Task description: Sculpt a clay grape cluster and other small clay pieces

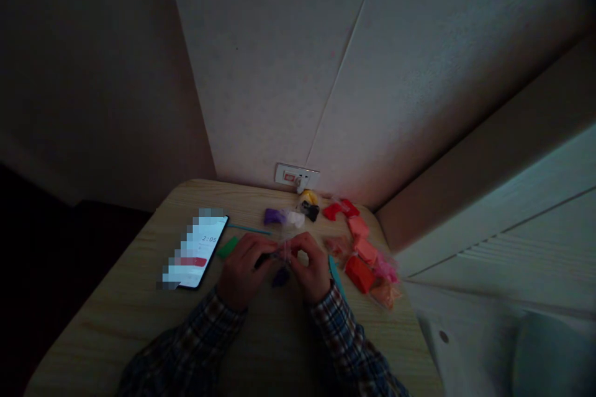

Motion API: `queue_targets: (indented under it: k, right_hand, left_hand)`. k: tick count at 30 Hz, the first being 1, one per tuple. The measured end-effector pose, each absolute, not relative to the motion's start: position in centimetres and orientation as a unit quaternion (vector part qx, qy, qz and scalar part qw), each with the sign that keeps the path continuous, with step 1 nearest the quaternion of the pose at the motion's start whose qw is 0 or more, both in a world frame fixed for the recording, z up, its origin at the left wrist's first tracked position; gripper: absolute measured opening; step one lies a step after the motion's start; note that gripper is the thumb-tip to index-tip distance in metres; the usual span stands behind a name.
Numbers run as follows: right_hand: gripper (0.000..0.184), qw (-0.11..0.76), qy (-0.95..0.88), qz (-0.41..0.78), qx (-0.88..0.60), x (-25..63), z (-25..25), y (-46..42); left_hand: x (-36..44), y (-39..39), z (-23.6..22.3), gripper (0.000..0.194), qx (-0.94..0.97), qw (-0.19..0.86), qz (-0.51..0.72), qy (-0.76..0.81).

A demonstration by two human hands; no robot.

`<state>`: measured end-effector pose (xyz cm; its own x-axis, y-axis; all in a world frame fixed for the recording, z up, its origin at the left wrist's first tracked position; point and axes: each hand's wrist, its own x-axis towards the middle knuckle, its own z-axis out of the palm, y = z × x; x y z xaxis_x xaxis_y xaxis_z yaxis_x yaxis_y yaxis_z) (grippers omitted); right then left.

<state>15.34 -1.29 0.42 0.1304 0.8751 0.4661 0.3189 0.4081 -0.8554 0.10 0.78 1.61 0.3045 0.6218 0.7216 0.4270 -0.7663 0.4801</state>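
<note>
1. Packaging of clear thin plastic (287, 249) sits between my hands, above the wooden tabletop (135, 316).
2. My right hand (311, 268) pinches it narrowly, thumb and index finger making a loop.
3. My left hand (243, 270) closes narrowly at its other side; I cannot tell what else those fingers hold.
4. Just below lies a dark blue lump (280, 277).
5. A black-framed phone (198, 254) lies left of me, the bright red packet (360, 274) right.
</note>
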Motion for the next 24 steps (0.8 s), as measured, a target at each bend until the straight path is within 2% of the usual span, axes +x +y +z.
queue_targets:
  k: [5,10,24]
  right_hand:
    - [0.007,0.570,-0.615,0.226,-0.495,15.09,0.27,-1.38]
    - [0.019,0.581,-0.608,0.224,-0.493,14.95,0.28,-1.43]
    - [0.011,0.553,-0.644,0.136,-0.511,14.84,0.64,-1.78]
  left_hand:
    - [0.25,0.86,1.67,0.007,0.799,0.095,0.500,0.321]
    - [0.31,0.69,1.76,0.011,0.800,0.091,0.496,0.326]
    - [0.32,0.82,1.62,0.009,0.799,0.085,0.487,0.341]
